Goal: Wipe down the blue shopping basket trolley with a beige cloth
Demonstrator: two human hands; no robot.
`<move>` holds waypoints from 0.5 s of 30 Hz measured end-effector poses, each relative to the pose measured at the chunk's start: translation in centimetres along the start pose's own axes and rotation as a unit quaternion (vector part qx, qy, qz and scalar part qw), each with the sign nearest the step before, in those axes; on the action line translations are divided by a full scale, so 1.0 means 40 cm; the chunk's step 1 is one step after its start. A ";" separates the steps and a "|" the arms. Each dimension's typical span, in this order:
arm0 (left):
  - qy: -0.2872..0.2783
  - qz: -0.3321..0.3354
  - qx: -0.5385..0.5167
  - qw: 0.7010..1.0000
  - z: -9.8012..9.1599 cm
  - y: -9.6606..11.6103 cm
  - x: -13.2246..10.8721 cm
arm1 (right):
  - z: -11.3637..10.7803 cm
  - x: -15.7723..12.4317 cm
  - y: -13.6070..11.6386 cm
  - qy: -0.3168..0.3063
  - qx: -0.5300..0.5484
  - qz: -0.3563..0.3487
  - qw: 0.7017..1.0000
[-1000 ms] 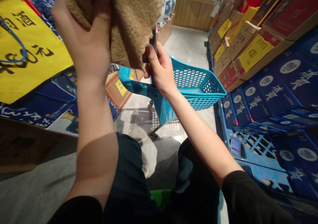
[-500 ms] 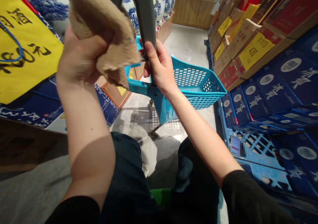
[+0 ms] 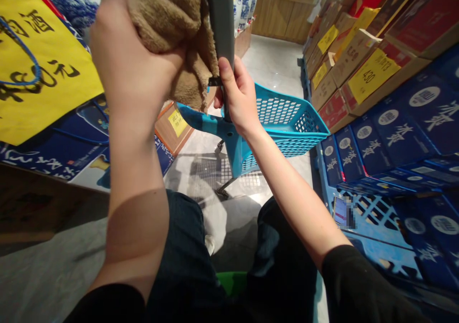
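My left hand [image 3: 132,55] is closed around a fluffy brown cloth [image 3: 168,19], whose loose end hangs against the grey handle frame [image 3: 223,22] of a shopping cart. The fingertips of that hand are hidden behind the cloth. Lower on the handle, my right hand [image 3: 241,91] grips the grey upright, thumb on the near side and fingers curled round it. Beyond my right forearm is the cart's turquoise perforated basket [image 3: 287,105]. A turquoise bracket [image 3: 204,122] joins the handle to the basket. The top of the handle runs out of view.
On the right, blue boxes [image 3: 398,127] stand on a blue plastic pallet [image 3: 380,244], where a phone [image 3: 342,213] lies. Cartons [image 3: 358,58] with yellow price signs rise behind. A yellow sign [image 3: 43,69] and blue gift bags fill the left. A wooden counter [image 3: 283,12] stands farther back.
My left hand and the cloth have moved right, closer against the handle's upright. My right hand keeps its grip, and the cart stays nearly where it was.
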State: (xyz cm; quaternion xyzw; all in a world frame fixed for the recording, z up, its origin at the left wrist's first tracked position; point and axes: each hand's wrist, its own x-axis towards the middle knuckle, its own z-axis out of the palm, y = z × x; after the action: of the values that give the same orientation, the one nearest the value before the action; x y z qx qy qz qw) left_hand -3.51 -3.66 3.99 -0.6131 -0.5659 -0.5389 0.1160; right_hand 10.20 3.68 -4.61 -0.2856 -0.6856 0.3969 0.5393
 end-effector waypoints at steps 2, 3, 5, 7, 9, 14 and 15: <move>-0.037 -0.013 -0.115 0.993 -0.001 -0.009 0.005 | -0.001 0.001 0.002 -0.005 0.003 -0.003 1.000; -0.053 -0.022 -0.185 0.981 0.002 -0.018 0.007 | -0.001 0.002 0.004 -0.006 0.006 -0.005 1.000; -0.079 -0.057 -0.329 0.939 0.011 -0.037 0.007 | 0.000 0.004 0.007 -0.012 0.013 -0.015 1.000; -0.102 -0.108 -0.459 0.876 0.021 -0.052 0.002 | 0.002 0.007 0.009 -0.021 0.018 -0.025 0.999; -0.123 -0.150 -0.544 0.816 0.026 -0.060 -0.005 | 0.004 0.008 0.010 -0.023 0.023 -0.027 0.999; -0.179 -0.121 -0.566 0.796 0.033 -0.100 -0.026 | -0.001 0.007 0.010 -0.031 0.032 -0.034 0.998; -0.211 -0.122 -0.555 0.795 0.039 -0.117 -0.029 | -0.004 0.007 0.010 -0.057 0.022 -0.036 0.997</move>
State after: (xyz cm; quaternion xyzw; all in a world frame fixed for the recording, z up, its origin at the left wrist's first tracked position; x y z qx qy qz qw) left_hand -6.25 -1.60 0.26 -0.5965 -0.2503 -0.6277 -0.4331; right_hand 10.28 4.14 -4.78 -0.2257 -0.7163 0.4073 0.5197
